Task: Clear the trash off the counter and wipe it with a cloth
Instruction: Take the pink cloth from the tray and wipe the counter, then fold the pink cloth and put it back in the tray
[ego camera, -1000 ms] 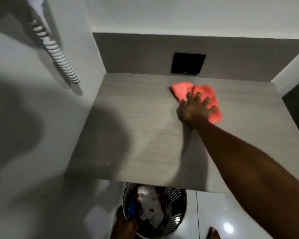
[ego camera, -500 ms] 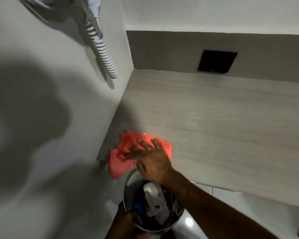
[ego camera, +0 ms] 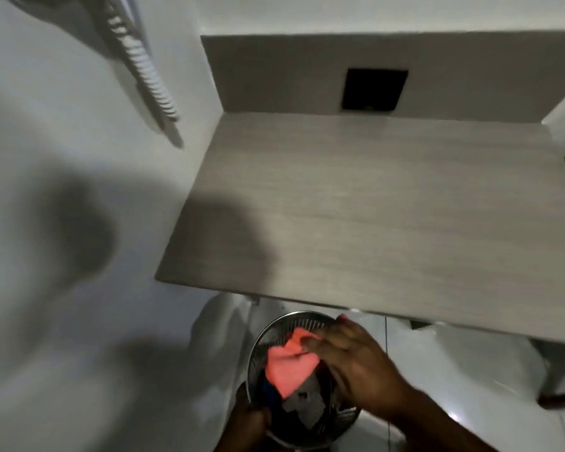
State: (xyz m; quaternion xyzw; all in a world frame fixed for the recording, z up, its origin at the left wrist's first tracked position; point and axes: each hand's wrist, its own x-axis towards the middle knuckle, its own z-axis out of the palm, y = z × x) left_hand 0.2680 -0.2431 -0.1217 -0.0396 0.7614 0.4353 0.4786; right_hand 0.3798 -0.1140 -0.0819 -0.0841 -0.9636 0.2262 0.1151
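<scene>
The grey wood-grain counter [ego camera: 372,203] has nothing lying on it. Below its front edge, my left hand [ego camera: 248,422] grips the rim of a round metal mesh waste bin [ego camera: 258,347] that holds crumpled paper and dark trash. My right hand [ego camera: 353,363] is over the bin's mouth, fingers closed on a coral-pink cloth [ego camera: 287,363] that hangs into the bin. The frame is motion-blurred.
A white wall is on the left with a coiled white cord [ego camera: 144,66] hanging from a wall unit. A black square plate [ego camera: 374,89] sits in the grey backsplash. Glossy white floor tiles [ego camera: 437,370] lie under the counter, and a dark leg [ego camera: 561,399] shows at lower right.
My right hand swept the pink cloth from the back of the counter to its front left edge, then off the counter and down over the bin. My left hand kept its grip on the bin.
</scene>
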